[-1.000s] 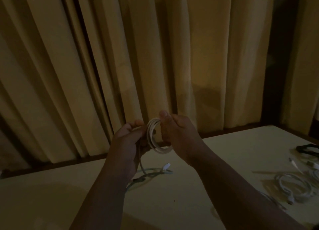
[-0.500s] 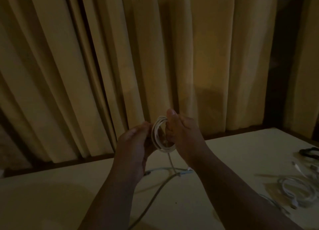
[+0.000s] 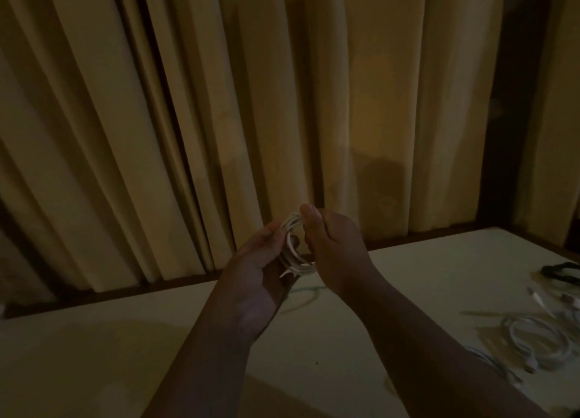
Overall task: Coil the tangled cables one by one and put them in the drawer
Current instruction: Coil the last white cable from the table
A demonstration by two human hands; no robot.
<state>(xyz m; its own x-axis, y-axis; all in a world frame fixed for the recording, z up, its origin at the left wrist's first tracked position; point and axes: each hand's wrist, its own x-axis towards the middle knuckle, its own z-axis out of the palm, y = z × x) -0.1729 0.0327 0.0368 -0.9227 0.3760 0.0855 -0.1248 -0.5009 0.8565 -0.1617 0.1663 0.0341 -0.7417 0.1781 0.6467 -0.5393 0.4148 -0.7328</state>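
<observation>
My left hand (image 3: 260, 260) is cupped round one side of the white cable (image 3: 295, 259), fingers curled on the loops so they don't spring apart. My right hand (image 3: 335, 254) pinches the opposite side, thumb up on top of the ring. I'm holding the coil up in the air above the table (image 3: 439, 276), roughly chest-out in front of me. I'd say that's so the turns stack on each other instead of dragging across the surface.

Stuff that's hard to see: the room is super dim. A short end pokes out near the bottom of the coil, but I can't tell which plug it is. There's a loose bit of cord (image 3: 301, 298) on the table just below my hands, and I honestly can't say whether it's the tail of this one or a separate cable. My fingertips are hidden behind the loops.

Off to the right there's a pile of loose white cables (image 3: 533, 336) and a black cable (image 3: 561, 271), both partly cut off by the edge. The drawer isn't in view at all, just curtain (image 3: 219, 103) behind.
</observation>
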